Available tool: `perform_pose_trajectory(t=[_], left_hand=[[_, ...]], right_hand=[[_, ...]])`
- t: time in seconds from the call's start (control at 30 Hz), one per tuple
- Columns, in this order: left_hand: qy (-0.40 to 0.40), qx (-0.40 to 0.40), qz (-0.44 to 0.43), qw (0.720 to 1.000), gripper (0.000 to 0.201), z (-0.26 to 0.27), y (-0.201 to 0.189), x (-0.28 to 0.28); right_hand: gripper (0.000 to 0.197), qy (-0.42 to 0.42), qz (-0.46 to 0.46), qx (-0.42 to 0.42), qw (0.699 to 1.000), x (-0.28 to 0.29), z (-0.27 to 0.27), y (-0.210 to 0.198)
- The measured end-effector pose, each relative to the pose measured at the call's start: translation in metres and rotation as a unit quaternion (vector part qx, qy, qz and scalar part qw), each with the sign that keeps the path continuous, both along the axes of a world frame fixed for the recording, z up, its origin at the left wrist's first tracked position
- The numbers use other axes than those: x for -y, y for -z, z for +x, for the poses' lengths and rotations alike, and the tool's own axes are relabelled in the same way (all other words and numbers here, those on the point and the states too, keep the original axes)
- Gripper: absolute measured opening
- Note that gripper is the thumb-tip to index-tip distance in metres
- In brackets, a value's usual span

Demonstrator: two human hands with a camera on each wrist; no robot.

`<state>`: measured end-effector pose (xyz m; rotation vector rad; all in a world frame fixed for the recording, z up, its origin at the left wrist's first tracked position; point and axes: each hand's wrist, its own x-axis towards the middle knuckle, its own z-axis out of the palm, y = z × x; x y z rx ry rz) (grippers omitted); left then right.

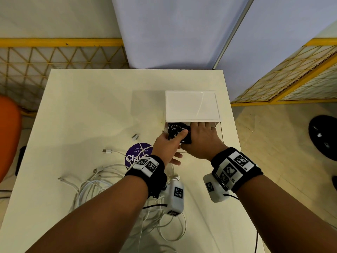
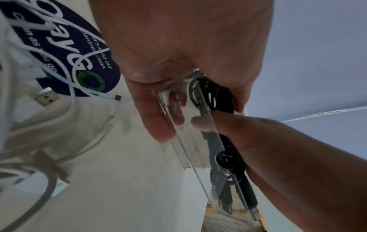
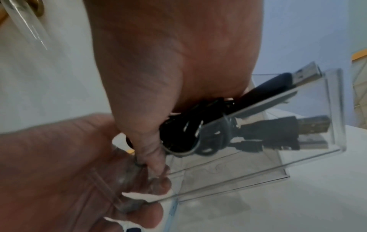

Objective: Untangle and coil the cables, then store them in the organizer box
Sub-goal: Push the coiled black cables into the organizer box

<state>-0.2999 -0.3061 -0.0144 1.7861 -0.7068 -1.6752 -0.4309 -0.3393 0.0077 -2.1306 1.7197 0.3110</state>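
Note:
A clear organizer box (image 1: 221, 133) stands on the white table, its white lid (image 1: 191, 105) raised behind it. A coiled black cable (image 1: 175, 129) sits in the box's left end. My left hand (image 1: 171, 143) grips the box's near left corner, fingers outside the wall and thumb over the coil. My right hand (image 1: 201, 136) reaches in from above and grips the coil. In the left wrist view the left fingers (image 2: 158, 125) lie against the clear wall (image 2: 186, 144) beside the black coil (image 2: 214, 97). In the right wrist view the coil (image 3: 184, 127) sits under my palm, its USB plugs (image 3: 309, 125) pointing into the box (image 3: 317, 158).
A tangle of white USB cables (image 1: 102, 181) lies at the table's near left, partly over a round purple sticker (image 1: 135, 152). A loose white plug (image 1: 135, 137) lies left of the box. An orange chair (image 1: 9, 136) stands off the left edge.

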Motion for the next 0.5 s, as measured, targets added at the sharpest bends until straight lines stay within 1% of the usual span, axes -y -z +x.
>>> perform_pose_trajectory(t=[0.17, 0.27, 0.37, 0.43, 0.5], left_hand=[[-0.031, -0.004, -0.014, 0.999, 0.058, -0.002, 0.005, 0.000], [-0.034, 0.003, -0.016, 0.999, 0.055, -0.004, 0.005, -0.001], [-0.035, 0.011, -0.015, 0.999, 0.054, -0.005, 0.004, -0.001], [-0.037, 0.016, -0.014, 0.999, 0.054, -0.006, 0.004, -0.001], [-0.037, 0.022, -0.012, 0.999, 0.053, -0.006, 0.003, 0.000]], right_hand=[[0.077, 0.030, 0.042, 0.077, 0.996, -0.004, -0.008, -0.008], [0.065, 0.039, 0.023, 0.109, 0.993, -0.008, -0.017, -0.012], [0.054, 0.020, -0.071, 0.083, 0.994, -0.018, -0.029, -0.016], [0.046, 0.014, -0.161, 0.072, 0.984, -0.030, -0.037, -0.017], [0.032, 0.010, -0.238, 0.059, 0.969, -0.046, -0.041, -0.017]])
